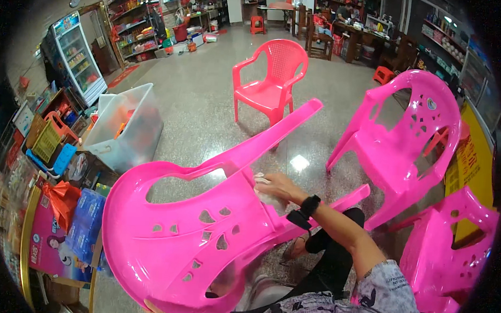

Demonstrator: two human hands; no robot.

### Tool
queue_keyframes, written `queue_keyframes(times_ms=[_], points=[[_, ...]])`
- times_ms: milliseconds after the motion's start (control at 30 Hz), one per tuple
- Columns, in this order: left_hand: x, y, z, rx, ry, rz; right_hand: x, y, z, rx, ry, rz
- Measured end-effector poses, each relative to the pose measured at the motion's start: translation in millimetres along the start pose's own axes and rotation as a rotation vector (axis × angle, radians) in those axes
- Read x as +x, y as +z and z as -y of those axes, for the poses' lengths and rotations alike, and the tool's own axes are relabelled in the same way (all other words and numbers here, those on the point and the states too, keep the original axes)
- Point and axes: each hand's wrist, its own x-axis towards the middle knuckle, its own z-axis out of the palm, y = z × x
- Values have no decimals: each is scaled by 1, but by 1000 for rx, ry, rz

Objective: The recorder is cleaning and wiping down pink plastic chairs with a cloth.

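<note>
A pink plastic armchair (169, 223) lies tipped across in front of me, its cut-out backrest toward the lower left and its legs pointing to the upper right. My left hand (155, 311) grips the rim of the backrest at the bottom edge of the view; only some of its fingers show. With my right hand (280, 187) I press a whitish cloth (262, 180) against the chair where seat and backrest meet. The fingers are bent over the cloth and partly hide it. A black band with a small box (304, 212) sits on my right wrist.
Two more pink armchairs (393, 151) (453, 255) stand at my right, and a red armchair (267, 84) faces me ahead. A translucent plastic bin (126, 128) stands at left near a glass-door fridge (78, 59). Boxes and blue packs (85, 222) crowd the near left.
</note>
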Motion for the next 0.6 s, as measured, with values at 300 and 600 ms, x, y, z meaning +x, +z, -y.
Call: queue_keyframes(times_ms=[300, 600], points=[[59, 34, -5, -173, 44, 40, -74, 19, -68, -332, -32, -51], [126, 66, 38, -191, 78, 116, -37, 32, -34, -323, -131, -332]])
